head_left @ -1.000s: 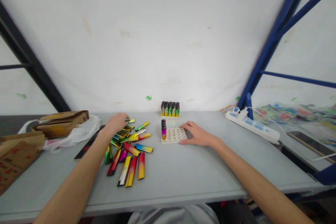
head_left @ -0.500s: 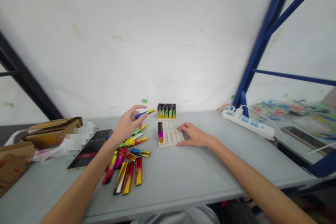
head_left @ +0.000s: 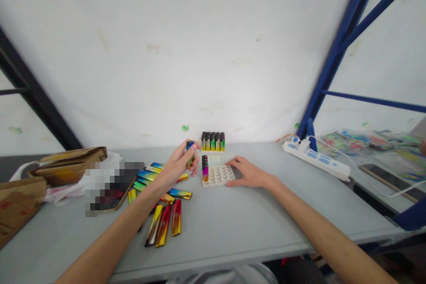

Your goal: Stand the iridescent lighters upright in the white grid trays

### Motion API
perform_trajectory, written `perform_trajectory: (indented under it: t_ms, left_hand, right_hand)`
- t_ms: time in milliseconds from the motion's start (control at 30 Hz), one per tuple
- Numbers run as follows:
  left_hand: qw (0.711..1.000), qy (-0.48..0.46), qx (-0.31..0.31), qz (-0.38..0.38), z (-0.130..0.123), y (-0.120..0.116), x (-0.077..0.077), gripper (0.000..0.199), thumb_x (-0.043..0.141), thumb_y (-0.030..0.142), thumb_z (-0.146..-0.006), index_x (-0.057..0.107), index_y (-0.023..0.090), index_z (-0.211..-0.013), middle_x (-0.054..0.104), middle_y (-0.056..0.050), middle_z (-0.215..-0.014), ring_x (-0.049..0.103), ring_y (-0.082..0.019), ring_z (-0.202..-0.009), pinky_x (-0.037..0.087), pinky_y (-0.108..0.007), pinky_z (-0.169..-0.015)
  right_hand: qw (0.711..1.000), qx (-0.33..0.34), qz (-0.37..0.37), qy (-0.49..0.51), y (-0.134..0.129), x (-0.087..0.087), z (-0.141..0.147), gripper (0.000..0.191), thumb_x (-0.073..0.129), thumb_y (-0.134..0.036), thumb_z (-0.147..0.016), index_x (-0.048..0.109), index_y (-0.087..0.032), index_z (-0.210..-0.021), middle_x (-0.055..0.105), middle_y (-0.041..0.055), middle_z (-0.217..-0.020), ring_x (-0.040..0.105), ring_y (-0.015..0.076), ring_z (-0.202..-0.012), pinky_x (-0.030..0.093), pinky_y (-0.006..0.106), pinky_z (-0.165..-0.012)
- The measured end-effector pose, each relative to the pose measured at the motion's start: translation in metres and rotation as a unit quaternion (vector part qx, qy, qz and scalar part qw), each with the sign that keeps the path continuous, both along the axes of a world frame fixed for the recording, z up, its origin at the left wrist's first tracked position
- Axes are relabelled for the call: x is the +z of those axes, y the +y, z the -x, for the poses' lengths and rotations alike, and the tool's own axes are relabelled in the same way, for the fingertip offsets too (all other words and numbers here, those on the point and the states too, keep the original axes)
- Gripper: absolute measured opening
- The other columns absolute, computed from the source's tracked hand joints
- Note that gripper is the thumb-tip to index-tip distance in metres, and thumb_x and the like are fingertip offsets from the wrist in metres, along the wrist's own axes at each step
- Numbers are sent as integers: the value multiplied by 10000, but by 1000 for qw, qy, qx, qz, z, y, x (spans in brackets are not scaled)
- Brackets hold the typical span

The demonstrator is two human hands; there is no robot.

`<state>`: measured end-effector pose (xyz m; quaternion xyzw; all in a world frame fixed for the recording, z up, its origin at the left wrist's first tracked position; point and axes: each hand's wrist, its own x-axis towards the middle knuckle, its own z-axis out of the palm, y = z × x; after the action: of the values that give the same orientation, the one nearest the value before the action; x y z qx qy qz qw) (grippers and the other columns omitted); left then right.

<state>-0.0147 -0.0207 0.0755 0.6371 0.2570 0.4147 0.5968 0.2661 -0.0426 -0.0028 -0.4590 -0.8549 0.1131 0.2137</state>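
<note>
Here, left hand (head_left: 183, 159): raised, fingers curled closed around a blue-and-yellow lighter (head_left: 190, 154), nearly upright.
Left forearm (head_left: 133, 217): slants inward over loose lighters (head_left: 163, 226), behind the fingers.
Right hand (head_left: 248, 172): low, thumb and fingers spread wide, touching the right end of the white tray (head_left: 219, 181).
Standing lighters (head_left: 205, 171): in the tray's left column, just right of the left fingers.

Head-worn camera looks forward and down.

Centre foreground: bare grey tabletop (head_left: 233, 226), open passage. Lower left: loose lighters (head_left: 163, 226) obstruct. Right: power strip (head_left: 316, 159) blocks.
</note>
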Motion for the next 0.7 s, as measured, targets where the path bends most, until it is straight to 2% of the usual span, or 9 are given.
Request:
perform_trajectory:
  t_ms: [133,200,367,700]
  left_hand:
    - [993,-3,-28,114,-4,-4,0,451,484,633,-918,495,198,-804,327,76,-568,279,-76,-442,284,-176,-415]
    - [989,6,-29,143,-4,-3,-3,480,436,625,-925,452,194,-713,282,76,-552,227,-67,-429,215,-169,-409]
    - [990,12,-36,138,-4,-1,-7,476,460,595,-898,392,202,-637,231,79,-519,141,-66,-431,122,-178,-409]
    - [993,46,-12,111,-5,1,-12,337,459,462,-838,388,205,-631,226,78,-540,133,-64,-425,115,-182,-415]
  right_hand:
    - [1000,-5,1,-2,0,0,1,730,751,-625,-798,567,-152,-1322,581,151,-1216,551,296,-1138,466,452,-1019]
    - [1000,-6,1,-4,0,0,1,729,754,-622,-797,570,-146,-1317,578,150,-1211,551,294,-1136,464,449,-1024]
    - [1000,-6,0,3,0,-1,0,724,754,-632,-792,572,-169,-1318,578,138,-1198,551,295,-1131,468,458,-1021]
    - [1000,-5,-2,7,-1,-1,1,707,759,-621,-792,580,-175,-1311,586,143,-1210,552,301,-1139,468,467,-1020]
